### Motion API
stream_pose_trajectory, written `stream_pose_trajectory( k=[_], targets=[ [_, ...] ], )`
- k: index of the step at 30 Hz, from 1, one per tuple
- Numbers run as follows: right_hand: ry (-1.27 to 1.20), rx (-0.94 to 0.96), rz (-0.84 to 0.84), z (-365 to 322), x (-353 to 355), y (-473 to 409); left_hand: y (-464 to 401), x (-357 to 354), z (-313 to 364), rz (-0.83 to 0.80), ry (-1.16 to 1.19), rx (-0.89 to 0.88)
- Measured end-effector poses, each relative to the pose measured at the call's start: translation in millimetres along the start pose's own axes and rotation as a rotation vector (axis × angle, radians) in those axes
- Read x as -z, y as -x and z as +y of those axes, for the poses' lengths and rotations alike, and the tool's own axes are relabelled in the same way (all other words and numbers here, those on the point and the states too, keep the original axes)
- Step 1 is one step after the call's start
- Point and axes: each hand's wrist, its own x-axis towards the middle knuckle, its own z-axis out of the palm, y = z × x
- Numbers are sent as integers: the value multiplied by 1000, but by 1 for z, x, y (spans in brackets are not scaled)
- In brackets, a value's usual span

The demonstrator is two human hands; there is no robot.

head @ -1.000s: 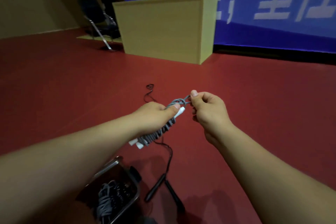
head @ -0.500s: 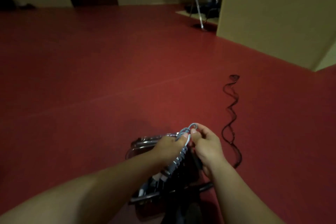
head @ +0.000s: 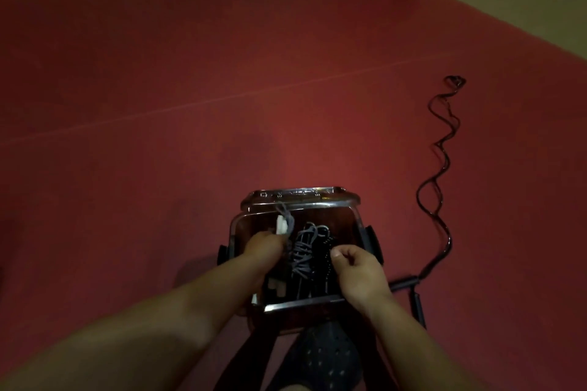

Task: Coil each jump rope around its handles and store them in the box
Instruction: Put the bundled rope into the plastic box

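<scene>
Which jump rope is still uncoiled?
The black jump rope snaking across the red floor right of the box. The grey ones are coiled: one in the left hand, another already inside.

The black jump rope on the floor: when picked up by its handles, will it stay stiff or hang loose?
The black jump rope lies in loose waves, so its cord would probably hang floppy and trail. Its handles look rigid and round, so they might roll if pushed.

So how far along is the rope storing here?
Done: coiled ropes already lie in the box. In hand: the left hand lowers the white-handled coiled rope into it; the right hand holds nothing visible. Left: the black rope lies uncoiled on the floor.
</scene>
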Motion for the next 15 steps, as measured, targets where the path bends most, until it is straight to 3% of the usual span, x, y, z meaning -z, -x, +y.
stream_pose_trajectory(
  k=[4, 6, 8, 11, 15],
  targets=[
    [-81, -30, 11, 3, 5, 1, 6, 2, -20, 87, -220, -70],
    [-103, -45, 34, 3, 12, 3, 19, 0, -25, 266, -380, -215],
    [-124, -62, 62, 4, 21, 5, 37, -7, -23, 339, -478, -429],
    [-171, -86, 112, 6, 36, 9, 52, -32, -14, 181, -393, -623],
    [-110, -122, 220, 23, 65, 22, 64, -88, -2, -52, -131, -608]
  ],
)
